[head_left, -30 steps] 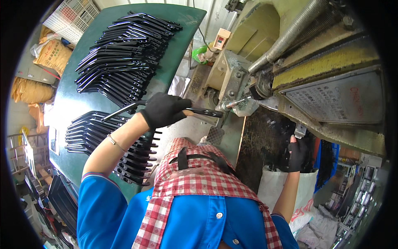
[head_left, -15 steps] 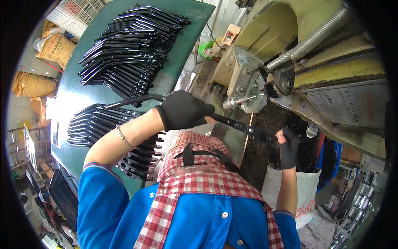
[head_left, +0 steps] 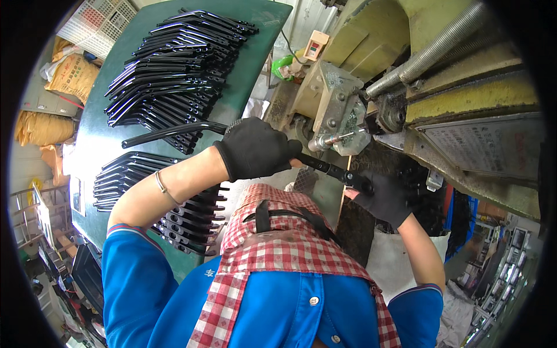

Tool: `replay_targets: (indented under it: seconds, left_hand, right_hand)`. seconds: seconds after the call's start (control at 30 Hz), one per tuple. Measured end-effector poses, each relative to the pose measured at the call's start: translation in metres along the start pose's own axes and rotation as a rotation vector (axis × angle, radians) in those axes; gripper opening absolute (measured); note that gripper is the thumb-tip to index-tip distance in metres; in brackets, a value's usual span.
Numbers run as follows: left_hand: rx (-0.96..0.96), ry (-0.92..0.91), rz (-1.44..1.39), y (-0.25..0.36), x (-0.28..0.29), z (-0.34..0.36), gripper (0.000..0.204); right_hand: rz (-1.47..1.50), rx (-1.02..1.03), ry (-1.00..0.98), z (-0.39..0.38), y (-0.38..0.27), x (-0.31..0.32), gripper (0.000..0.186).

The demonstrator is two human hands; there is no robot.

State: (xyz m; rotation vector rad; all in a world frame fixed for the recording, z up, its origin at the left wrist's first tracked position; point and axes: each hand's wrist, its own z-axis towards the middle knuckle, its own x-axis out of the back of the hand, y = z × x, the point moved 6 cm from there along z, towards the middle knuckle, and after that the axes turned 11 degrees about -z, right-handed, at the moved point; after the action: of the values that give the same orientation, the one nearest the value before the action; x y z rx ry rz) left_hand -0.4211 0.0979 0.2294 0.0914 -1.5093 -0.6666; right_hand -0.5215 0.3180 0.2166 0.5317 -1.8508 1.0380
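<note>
Head view: left hand (head_left: 259, 149) wrapped round bent black bar (head_left: 319, 165) — long axis left-right, right part dipping; right hand (head_left: 384, 197) at right end — grip unclear

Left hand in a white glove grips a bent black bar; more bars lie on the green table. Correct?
The head view shows a black glove, not white; the left hand grips a bent black bar, with more bars on the green table.

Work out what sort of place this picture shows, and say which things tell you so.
Probably a metalworking workshop or small factory: a heavy olive-yellow machine stands at the right, many matching bent black tubes lie on a green table, and the gloved left hand grips a similar tube.
</note>
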Motion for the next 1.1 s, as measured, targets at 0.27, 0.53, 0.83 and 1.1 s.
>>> replay_targets:
  seconds: [0.27, 0.53, 0.83, 1.1]
  left_hand:
    - [-0.002, 0.047, -0.063, -0.007, -0.006, 0.010, 0.026]
    - [-0.016, 0.151, -0.072, -0.016, 0.007, 0.033, 0.027]
    - [-0.120, 0.142, 0.021, -0.030, 0.014, 0.059, 0.027]
    - [-0.111, -0.028, 0.073, -0.042, 0.003, 0.071, 0.024]
  right_hand:
    - [-0.462, 0.086, 0.234, 0.006, -0.020, 0.029, 0.040]
    - [-0.091, -0.112, 0.114, 0.025, 0.006, 0.040, 0.042]
    - [-0.144, 0.057, 0.205, 0.032, 0.025, 0.045, 0.043]
    - [-0.023, -0.094, -0.237, 0.056, 0.040, 0.018, 0.053]
